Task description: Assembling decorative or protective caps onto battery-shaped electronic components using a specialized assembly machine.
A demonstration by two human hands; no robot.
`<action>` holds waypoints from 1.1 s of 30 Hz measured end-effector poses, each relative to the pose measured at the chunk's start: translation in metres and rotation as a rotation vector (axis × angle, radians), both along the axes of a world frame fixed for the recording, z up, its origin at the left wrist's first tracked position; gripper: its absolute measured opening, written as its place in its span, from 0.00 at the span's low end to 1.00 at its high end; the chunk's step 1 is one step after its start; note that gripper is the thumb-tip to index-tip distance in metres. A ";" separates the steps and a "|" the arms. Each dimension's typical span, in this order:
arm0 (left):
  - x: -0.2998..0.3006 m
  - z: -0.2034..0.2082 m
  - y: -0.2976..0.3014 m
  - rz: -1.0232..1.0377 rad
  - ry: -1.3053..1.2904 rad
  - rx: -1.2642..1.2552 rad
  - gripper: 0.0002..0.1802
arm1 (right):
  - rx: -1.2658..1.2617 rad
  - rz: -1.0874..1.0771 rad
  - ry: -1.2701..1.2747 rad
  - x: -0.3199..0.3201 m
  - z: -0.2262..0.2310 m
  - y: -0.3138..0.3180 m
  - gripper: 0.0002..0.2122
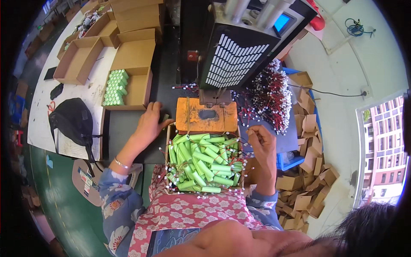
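Note:
My left hand (pixel 150 122) lies on the dark bench beside an open cardboard box (pixel 139 92), thumb and fingers apart. A small greenish piece (pixel 166 116) shows between thumb and fingers, too small to name, and no grip on it shows. My right hand (pixel 262 139) is raised by the right end of an orange block (pixel 182 115), fingertips pinched together; whatever is in them is too small to make out. Between my hands, a box heaped with green cylindrical battery cells (pixel 203 162) rests against my lap, red wires and white connectors spilling over its sides.
A black machine (pixel 235 55) with metal tips stands over the orange block. Wired connectors (pixel 274 98) are piled at the right. Upright green cells (pixel 114 88) fill part of the left cardboard box. A black bag (pixel 72 124) lies farther left; torn cardboard (pixel 308 197) heaps at the lower right.

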State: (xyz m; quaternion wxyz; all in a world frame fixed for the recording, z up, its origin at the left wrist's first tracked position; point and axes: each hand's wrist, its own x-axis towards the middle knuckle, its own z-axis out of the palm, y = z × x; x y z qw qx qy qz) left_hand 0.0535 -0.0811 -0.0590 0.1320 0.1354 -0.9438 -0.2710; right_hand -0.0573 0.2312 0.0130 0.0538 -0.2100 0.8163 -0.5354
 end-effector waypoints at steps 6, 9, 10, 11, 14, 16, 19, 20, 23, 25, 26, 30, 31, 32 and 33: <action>0.013 0.004 0.002 -0.052 -0.017 -0.024 0.17 | -0.052 0.036 0.036 -0.002 0.005 0.003 0.03; 0.005 0.025 0.000 0.019 0.082 0.096 0.14 | -0.046 0.062 -0.013 0.005 0.034 0.001 0.04; 0.004 0.036 0.003 0.088 0.126 0.311 0.13 | -0.013 0.105 -0.041 0.007 0.041 -0.002 0.04; 0.002 0.046 0.005 -0.002 0.224 0.389 0.12 | -0.022 0.121 -0.059 0.005 0.034 -0.003 0.05; -0.007 0.062 0.030 -0.212 0.358 0.590 0.10 | -0.027 0.227 -0.035 -0.003 0.034 -0.014 0.04; -0.016 0.071 0.049 -0.231 0.370 0.542 0.11 | -0.051 0.331 0.037 -0.005 0.043 -0.030 0.05; -0.037 0.067 0.067 -0.285 0.391 0.249 0.12 | -0.087 0.367 0.052 -0.008 0.032 -0.051 0.06; -0.043 0.065 0.072 -0.311 0.406 -0.005 0.12 | -0.089 0.365 0.051 -0.009 0.029 -0.055 0.06; -0.047 0.067 0.076 -0.269 0.480 -0.003 0.10 | -0.054 0.351 0.031 -0.017 0.023 -0.062 0.06; -0.045 0.067 0.071 -0.192 0.386 0.046 0.07 | -0.033 0.336 -0.032 -0.021 0.025 -0.062 0.07; -0.045 0.069 0.072 -0.189 0.380 0.052 0.07 | -0.022 0.318 -0.083 -0.023 0.025 -0.063 0.07; -0.049 0.082 0.079 -0.080 0.120 0.345 0.08 | -0.113 0.327 -0.069 -0.029 0.017 -0.063 0.07; -0.052 0.074 0.081 -0.170 0.227 0.302 0.08 | -0.114 0.333 -0.068 -0.028 0.016 -0.064 0.07; -0.054 0.065 0.082 -0.262 0.333 0.257 0.08 | -0.141 0.338 -0.095 -0.028 0.015 -0.066 0.07; -0.053 0.061 0.084 -0.255 0.378 0.278 0.09 | -0.170 0.336 -0.123 -0.028 0.014 -0.067 0.07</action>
